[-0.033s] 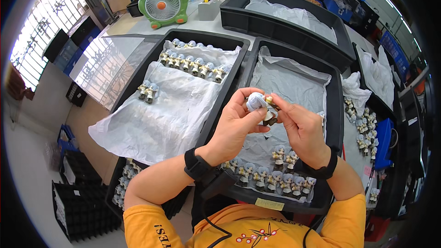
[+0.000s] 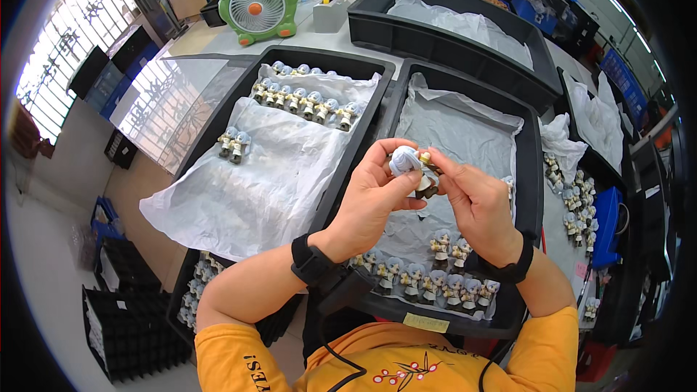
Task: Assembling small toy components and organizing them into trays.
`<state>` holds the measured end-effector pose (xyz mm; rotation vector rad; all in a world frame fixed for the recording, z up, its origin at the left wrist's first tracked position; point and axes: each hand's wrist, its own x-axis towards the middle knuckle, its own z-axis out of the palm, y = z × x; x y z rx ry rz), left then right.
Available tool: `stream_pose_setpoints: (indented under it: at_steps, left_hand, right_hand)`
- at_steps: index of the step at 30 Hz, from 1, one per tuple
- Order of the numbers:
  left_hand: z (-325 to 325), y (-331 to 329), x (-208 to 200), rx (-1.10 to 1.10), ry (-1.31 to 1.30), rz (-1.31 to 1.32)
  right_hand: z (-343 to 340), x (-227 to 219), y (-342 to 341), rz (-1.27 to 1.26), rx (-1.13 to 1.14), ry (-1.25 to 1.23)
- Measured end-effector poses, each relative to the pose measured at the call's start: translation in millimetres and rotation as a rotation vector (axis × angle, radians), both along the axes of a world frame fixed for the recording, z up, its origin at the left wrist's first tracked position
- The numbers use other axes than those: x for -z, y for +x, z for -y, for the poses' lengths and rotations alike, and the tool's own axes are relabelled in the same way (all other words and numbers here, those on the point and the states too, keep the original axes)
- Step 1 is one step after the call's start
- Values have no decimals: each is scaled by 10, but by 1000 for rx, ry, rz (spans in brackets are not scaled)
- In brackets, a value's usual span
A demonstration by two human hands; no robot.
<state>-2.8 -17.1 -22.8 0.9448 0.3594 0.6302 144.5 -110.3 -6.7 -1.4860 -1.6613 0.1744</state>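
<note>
My left hand is closed around a small figurine with pale blue hair, a whitish outfit and a dark base. Thumb and fingers grip it about the head and body, above the right-hand black tray. From the other side, my right hand pinches at the figurine's yellowish side; its fingertips partly hide what they grip. Similar figurines stand in rows at the tray's near end, below my hands. In the left-hand black tray, more figurines line the far end, with a small group apart from them on white sheeting.
Behind the trays stand a green fan, a tape dispenser and another deep black tray. Loose figurines lie at the right beside a blue bin. A cable hangs near my body.
</note>
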Motion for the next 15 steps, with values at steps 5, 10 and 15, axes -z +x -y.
stream_pose_setpoints:
  at_steps: [5,10,15]
  left_hand:
    - [-6,0,13,8,6,-1]
    - [-10,-3,22,22,5,-5]
    - [-10,-9,16,16,3,-18]
  right_hand:
    - [0,19,15,18,-6,-4]
    - [-3,44,24,2,-14,-16]
    - [16,-7,23,-85,-35,-86]
